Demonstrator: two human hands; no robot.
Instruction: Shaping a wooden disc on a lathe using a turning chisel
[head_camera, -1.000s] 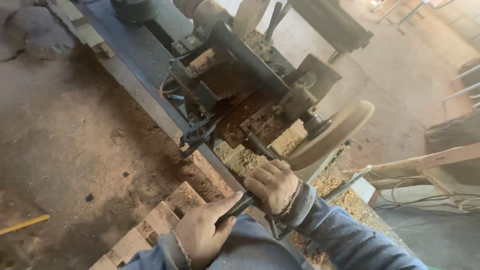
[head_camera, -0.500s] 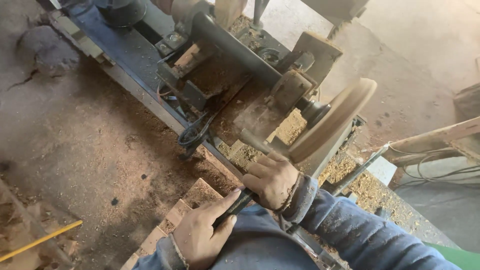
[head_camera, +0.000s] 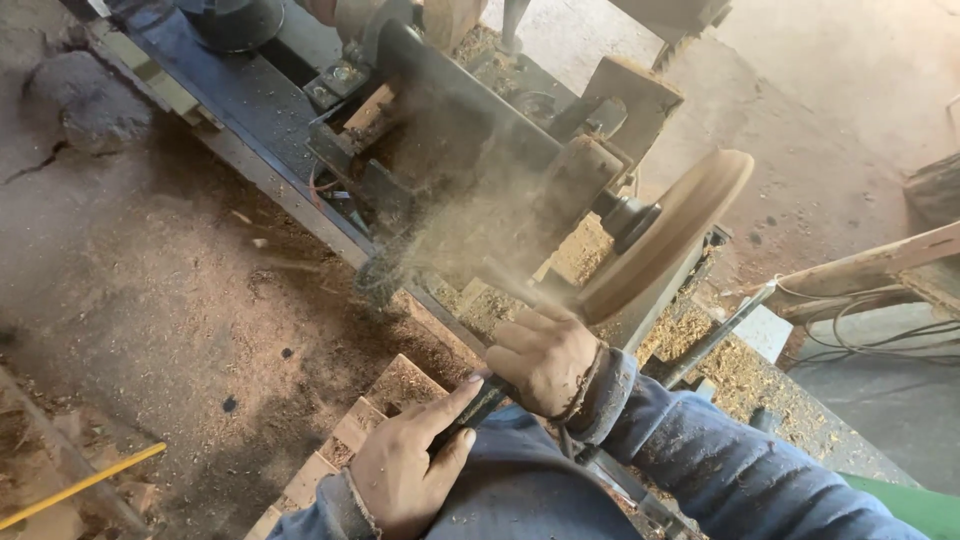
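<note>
At lathe's front edge, 2 hands gripping dark turning tool (head_camera: 478, 408): right hand (head_camera: 545, 358) forward, left hand (head_camera: 400, 470) on handle, wooden disc (head_camera: 668, 232) throwing dust.

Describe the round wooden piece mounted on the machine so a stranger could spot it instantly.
Start at the long dark lathe running diagonally across the sawdust-strewn floor. At its near end, just above the right hand, sits the wooden disc on a dark metal hub. It is the only smooth, pale-brown round shape; the wood around it is blocky.
</note>
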